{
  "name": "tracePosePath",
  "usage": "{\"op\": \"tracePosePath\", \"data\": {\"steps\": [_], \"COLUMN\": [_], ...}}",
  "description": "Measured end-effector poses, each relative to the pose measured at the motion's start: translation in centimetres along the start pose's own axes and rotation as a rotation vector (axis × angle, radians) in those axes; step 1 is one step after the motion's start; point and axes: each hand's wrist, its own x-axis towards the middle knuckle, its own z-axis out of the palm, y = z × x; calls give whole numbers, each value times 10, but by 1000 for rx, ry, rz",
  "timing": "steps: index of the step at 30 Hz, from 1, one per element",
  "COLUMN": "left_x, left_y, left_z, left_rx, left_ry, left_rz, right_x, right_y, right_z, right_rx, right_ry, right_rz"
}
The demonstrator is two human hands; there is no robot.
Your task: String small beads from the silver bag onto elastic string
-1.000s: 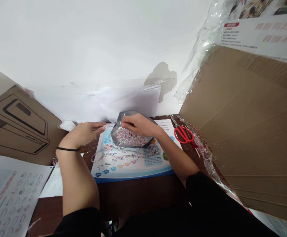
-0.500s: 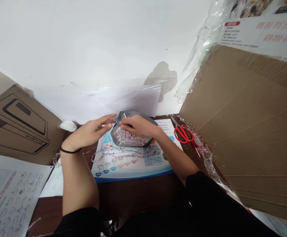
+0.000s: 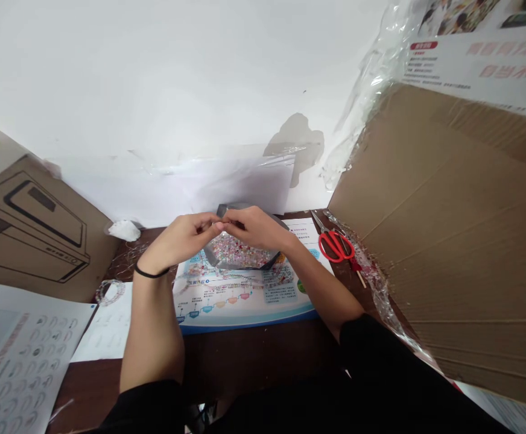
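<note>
A dark grey, angular tray (image 3: 227, 265) holds many small mixed-colour beads (image 3: 240, 250). Over its far left part, my left hand (image 3: 190, 235) and my right hand (image 3: 251, 226) meet at the fingertips. Both are closed in a pinch; whatever is between the fingers is too small to make out. Below the tray, a strand of beads (image 3: 231, 283) runs across a printed sheet (image 3: 240, 313). A black band circles my left wrist.
Red-handled scissors (image 3: 335, 245) lie right of the sheet, beside crumpled clear plastic (image 3: 380, 295). On the left are a beaded loop (image 3: 110, 292), a white wad (image 3: 125, 229) and loose threads. Cardboard (image 3: 462, 241) walls the right side; a cardboard box (image 3: 41, 223) stands left.
My left hand has moved right and its spread fingers have closed, meeting my right hand's fingertips. My right hand has stayed nearly in place above the tray.
</note>
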Motion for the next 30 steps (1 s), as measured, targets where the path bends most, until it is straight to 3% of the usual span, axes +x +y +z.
{"op": "tracePosePath", "data": {"steps": [4,7,11,15,23,30], "left_x": [-6,-6,-4,-4,-11,-14], "left_y": [-4,-4,-7,-10,-4,-2], "left_z": [-8,-8,-5,-10,-28,-35], "left_rx": [-40,-188,-592,-989,-1123,-1207], "left_ry": [44,208,463,668,1016,1196], "left_rz": [1,34,81,181,103,142], "right_x": [-1,1,2,2,2,1], "right_y": [0,1,7,17,35,40], "right_z": [-3,-3,-2,-5,-9,-11], "right_rx": [80,183,320,369,214,-120], "right_ry": [3,12,7,-137,-405,-485], "right_rz": [9,15,46,72,130,244]}}
